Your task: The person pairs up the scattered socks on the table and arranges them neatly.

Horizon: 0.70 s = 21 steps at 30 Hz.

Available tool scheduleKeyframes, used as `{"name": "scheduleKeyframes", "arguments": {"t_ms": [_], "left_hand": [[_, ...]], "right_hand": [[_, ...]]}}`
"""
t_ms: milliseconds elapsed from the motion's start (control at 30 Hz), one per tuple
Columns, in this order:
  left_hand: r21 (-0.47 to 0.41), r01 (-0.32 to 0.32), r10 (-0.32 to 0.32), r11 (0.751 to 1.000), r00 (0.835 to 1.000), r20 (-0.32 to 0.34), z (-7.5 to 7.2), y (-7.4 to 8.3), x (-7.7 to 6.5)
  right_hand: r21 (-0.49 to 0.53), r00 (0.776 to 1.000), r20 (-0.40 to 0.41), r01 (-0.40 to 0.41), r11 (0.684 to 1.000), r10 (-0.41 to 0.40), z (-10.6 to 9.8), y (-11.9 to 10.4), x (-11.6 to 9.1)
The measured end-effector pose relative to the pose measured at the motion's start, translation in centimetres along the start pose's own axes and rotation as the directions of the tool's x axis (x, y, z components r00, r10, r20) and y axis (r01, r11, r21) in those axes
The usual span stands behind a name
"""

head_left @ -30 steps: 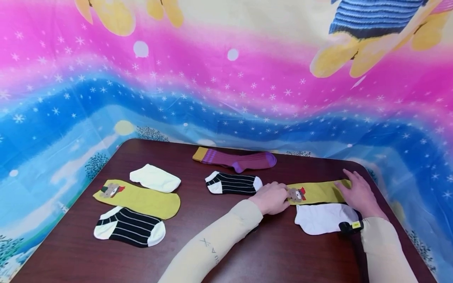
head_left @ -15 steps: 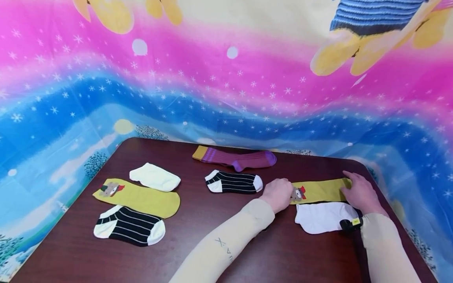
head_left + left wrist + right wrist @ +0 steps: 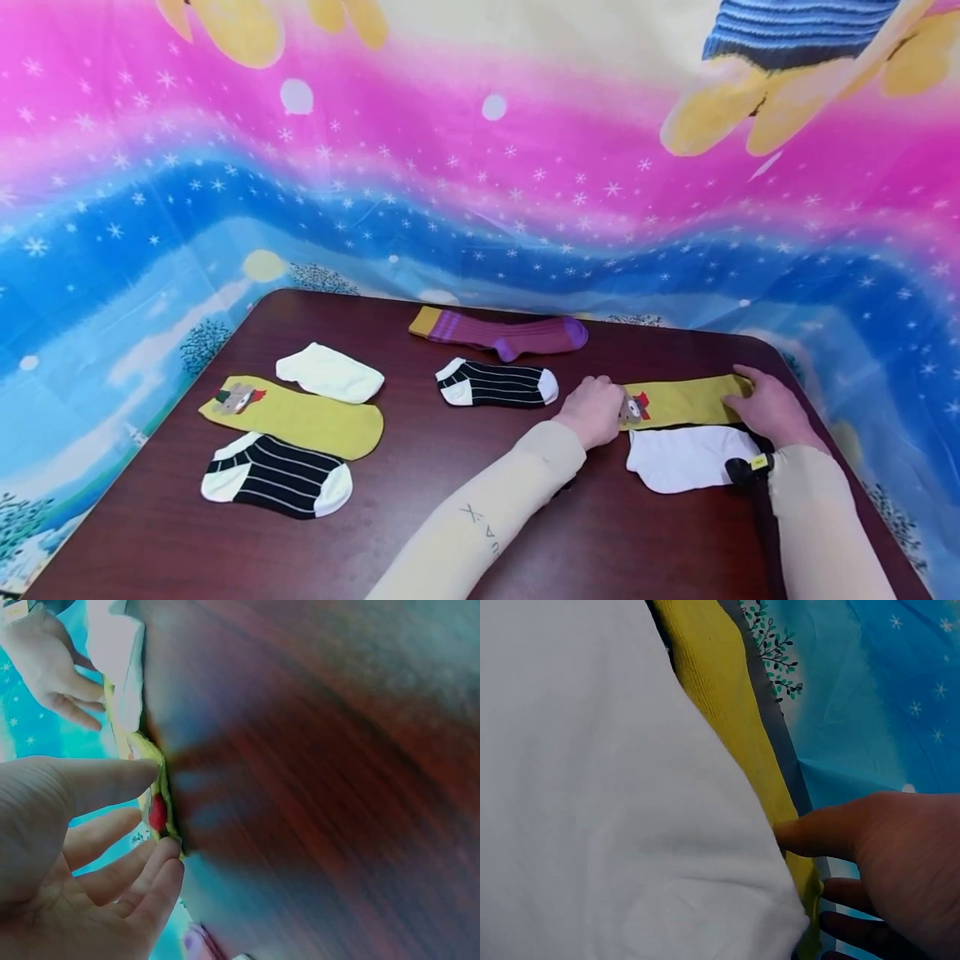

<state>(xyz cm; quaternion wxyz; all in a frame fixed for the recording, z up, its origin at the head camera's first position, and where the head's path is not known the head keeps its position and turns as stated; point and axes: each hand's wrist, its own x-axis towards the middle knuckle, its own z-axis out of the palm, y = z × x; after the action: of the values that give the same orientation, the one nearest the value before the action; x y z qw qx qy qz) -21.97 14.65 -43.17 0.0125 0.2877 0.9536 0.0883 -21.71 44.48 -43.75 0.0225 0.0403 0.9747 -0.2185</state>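
A mustard-yellow sock with a bear face (image 3: 682, 403) lies flat at the right of the table. At its cuff rests my left hand (image 3: 592, 410); in the left wrist view the thumb touches one side of the cuff and extended fingers the other. My right hand (image 3: 776, 410) is at the toe end, thumb and fingers spread and touching the fabric. Just in front of the yellow sock lies a white ankle sock (image 3: 686, 460), partly covered by the small black device on my right wrist (image 3: 742, 469).
On the left lie a white sock (image 3: 330, 372), a second yellow bear sock (image 3: 300, 421) and a black striped sock (image 3: 281, 475). A purple sock (image 3: 510, 333) and another black striped sock (image 3: 498, 384) lie mid-table. A printed cloth (image 3: 450, 183) hangs behind the table (image 3: 450, 492).
My left hand has shifted slightly right and drawn its fingers closer together at the cuff, covering more of the bear. The right thumb has moved slightly toward the toe edge. Other socks stay put.
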Motion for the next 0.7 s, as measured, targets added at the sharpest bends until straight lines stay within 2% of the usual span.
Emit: {"name": "scheduleKeyframes", "arguments": {"t_ms": [133,467,700], "left_hand": [[-0.004,0.004,-0.004,1.0,1.0,0.017,-0.07,-0.12,0.04],[-0.013,0.021,-0.021,1.0,1.0,0.02,0.25,0.08,0.05],[-0.015,0.006,-0.006,1.0,0.999,0.038,0.26,0.26,0.35]], "right_hand": [[-0.005,1.0,0.005,-0.002,1.0,0.002,-0.03,0.14,0.07],[-0.034,0.996,-0.082,0.014,0.999,-0.017,0.43,0.06,0.1],[-0.04,0.998,-0.063,-0.001,0.999,-0.002,0.13,-0.04,0.03]]}}
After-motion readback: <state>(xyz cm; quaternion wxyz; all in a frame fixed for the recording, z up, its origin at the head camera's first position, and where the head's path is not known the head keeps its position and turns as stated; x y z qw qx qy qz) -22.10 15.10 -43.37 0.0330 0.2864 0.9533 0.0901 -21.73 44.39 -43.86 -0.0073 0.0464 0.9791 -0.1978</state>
